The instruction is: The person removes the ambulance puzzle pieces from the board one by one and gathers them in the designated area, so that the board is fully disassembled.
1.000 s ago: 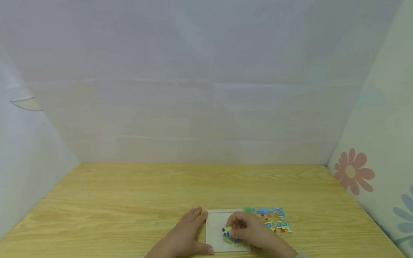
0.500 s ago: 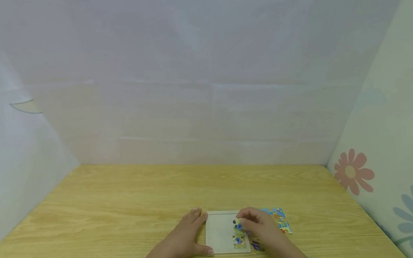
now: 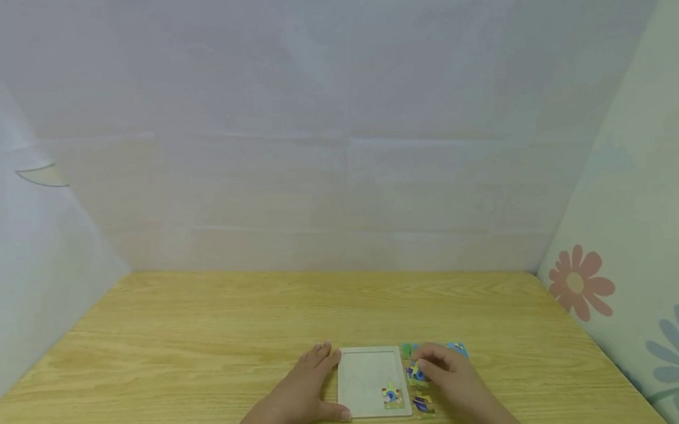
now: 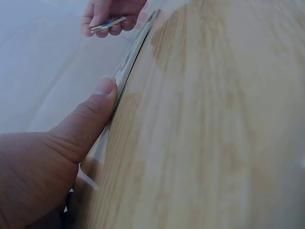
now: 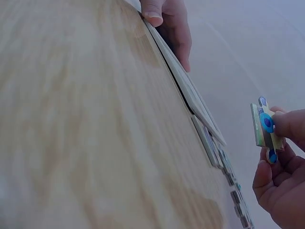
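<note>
My left hand (image 3: 302,391) rests at the left side of a pale puzzle tray (image 3: 360,375), its thumb at the near corner and its fingers extended along the edge. In the left wrist view, the thumb (image 4: 93,112) lies against the tray's edge. One yellow-and-blue puzzle piece (image 3: 392,396) lies in the tray's near right corner. Just right of the tray, my right hand (image 3: 452,378) pinches another puzzle piece (image 5: 267,125) between thumb and fingers; the right wrist view shows this piece held above the table, with a blue round print and rounded tabs.
A loose purple-and-yellow piece (image 3: 423,404) lies by the tray's near right corner. More colourful pieces (image 3: 407,351) are laid along its right side, partly hidden under my right hand. The wooden table (image 3: 208,331) meets pale walls (image 3: 326,174) at the back and sides.
My right hand has moved rightward with the held piece, from over the tray to over the loose pieces. The piece in the tray's corner has come into full view. My left hand stays put.
</note>
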Tool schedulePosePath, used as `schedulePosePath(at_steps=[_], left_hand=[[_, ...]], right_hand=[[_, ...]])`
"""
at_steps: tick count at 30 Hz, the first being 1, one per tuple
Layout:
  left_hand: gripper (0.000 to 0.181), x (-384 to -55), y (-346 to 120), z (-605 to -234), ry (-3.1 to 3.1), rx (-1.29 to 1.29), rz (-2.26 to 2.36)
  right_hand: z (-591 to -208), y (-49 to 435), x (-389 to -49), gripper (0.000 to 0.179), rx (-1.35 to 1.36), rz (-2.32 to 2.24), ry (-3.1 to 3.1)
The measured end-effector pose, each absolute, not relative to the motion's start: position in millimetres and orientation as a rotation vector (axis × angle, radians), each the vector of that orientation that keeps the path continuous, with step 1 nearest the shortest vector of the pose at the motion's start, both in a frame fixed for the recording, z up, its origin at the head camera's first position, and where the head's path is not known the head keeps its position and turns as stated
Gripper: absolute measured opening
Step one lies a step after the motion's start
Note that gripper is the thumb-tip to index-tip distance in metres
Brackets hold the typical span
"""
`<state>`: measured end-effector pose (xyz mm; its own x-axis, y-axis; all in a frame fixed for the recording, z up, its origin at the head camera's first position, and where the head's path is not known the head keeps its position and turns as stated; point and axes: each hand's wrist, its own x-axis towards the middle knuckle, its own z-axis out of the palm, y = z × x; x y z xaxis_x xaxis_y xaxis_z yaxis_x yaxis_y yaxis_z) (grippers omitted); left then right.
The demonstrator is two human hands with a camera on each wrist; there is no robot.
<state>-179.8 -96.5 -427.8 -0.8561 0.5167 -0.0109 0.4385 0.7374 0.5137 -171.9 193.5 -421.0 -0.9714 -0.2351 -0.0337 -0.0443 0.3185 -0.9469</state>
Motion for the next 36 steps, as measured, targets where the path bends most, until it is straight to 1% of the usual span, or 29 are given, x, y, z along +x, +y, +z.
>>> schedulePosePath(at_steps=[6, 11, 16, 21, 30, 36], left_hand=[[0.103, -179.0, -96.3, -426.9, 2.773, 0.762, 0.778], [0.103, -178.1, -96.4, -426.1, 2.765, 0.75, 0.789], [0.103, -177.9, -97.1, -426.1, 2.755, 0.751, 0.797], [0.103, -179.3, -96.9, -427.5, 2.75, 0.747, 0.804], [0.104, -179.6, -97.3, -429.1, 2.75, 0.746, 0.813], [0.104, -180.2, -97.0, -429.7, 2.754, 0.751, 0.803]], right_hand=[[-420.1, 204.7, -166.5, 0.025, -0.272, -1.692, 2.467], [-420.6, 211.7, -163.3, 0.022, -0.284, -1.552, 2.603], [-421.3, 219.8, -161.0, 0.02, -0.355, -1.474, 2.649], [-423.2, 228.5, -158.6, 0.018, -0.406, -1.463, 2.637], [-425.6, 236.4, -157.0, 0.021, -0.423, -1.463, 2.56], [-426.9, 237.6, -155.8, 0.017, -0.444, -1.488, 2.526]])
